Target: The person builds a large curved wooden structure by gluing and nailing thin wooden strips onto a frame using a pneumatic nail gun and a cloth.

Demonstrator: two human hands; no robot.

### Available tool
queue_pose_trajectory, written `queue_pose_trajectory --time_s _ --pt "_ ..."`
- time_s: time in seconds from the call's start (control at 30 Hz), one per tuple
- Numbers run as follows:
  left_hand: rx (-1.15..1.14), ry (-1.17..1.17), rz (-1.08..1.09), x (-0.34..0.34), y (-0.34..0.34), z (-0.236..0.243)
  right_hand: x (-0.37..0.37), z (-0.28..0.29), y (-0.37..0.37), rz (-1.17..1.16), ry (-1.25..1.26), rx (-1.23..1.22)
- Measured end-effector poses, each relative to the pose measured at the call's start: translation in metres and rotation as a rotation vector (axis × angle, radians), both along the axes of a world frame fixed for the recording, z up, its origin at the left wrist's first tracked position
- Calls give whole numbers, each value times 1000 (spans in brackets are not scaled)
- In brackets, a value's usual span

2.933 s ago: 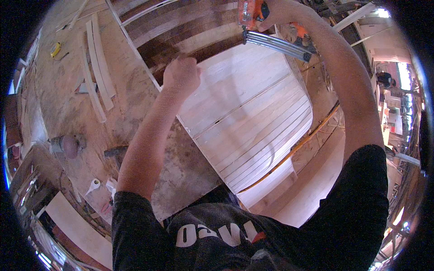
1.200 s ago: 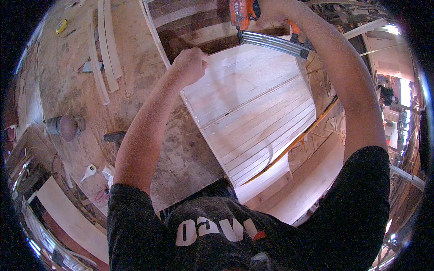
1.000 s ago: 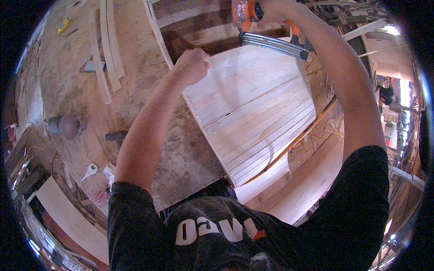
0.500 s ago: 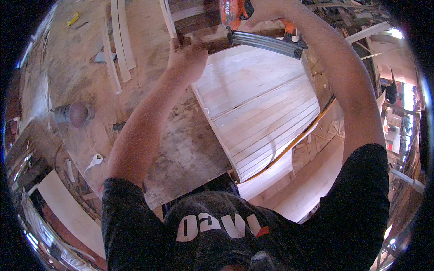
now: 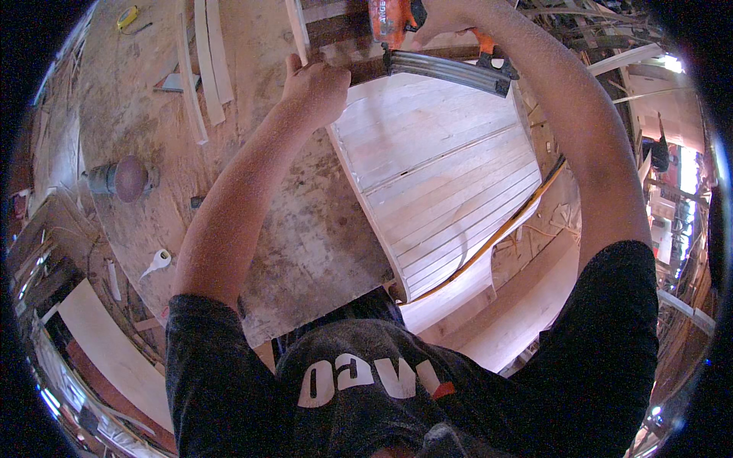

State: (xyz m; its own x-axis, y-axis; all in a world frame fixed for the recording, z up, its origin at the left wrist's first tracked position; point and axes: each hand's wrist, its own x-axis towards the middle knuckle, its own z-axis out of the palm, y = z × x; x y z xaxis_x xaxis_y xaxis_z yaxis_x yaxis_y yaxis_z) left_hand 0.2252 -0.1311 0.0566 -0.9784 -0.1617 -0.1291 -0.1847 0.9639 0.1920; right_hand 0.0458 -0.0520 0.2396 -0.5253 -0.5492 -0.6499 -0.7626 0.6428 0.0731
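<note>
My right hand (image 5: pixel 450 17) is closed round the handle of an orange and black nail gun (image 5: pixel 391 24) at the top of the view. Its long grey magazine (image 5: pixel 447 70) reaches across the far part of a pale slatted wood panel (image 5: pixel 435 145). To the left, my left hand (image 5: pixel 319 93) is closed at the panel's far left corner, by the end of a light wooden strip (image 5: pixel 296 32) that runs away from me. Its fingertips are partly hidden. The nail gun's nose is not clearly visible.
A stained worktable (image 5: pixel 321 229) carries thin wood strips (image 5: pixel 205 61), a yellow tape measure (image 5: pixel 127 17), a round-topped power tool (image 5: pixel 130 179) and a small white tape roll (image 5: pixel 158 262). A yellow-orange hose (image 5: pixel 508 227) curves along the panel's right side. Lumber lies at both sides.
My left hand's thumb now stands up beside the strip, and the strip's near end has shifted slightly right. The nail gun stays almost in place. The whole view has shifted slightly.
</note>
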Motion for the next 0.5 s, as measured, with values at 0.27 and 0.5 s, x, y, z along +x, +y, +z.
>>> queue_pose_trajectory --time_s 0.27,0.5 --pt "35 -1 5 2 -2 -4 0 -5 -1 52 43 -36" --pt "38 -30 1 -1 0 4 -35 -29 4 367 208 -103"
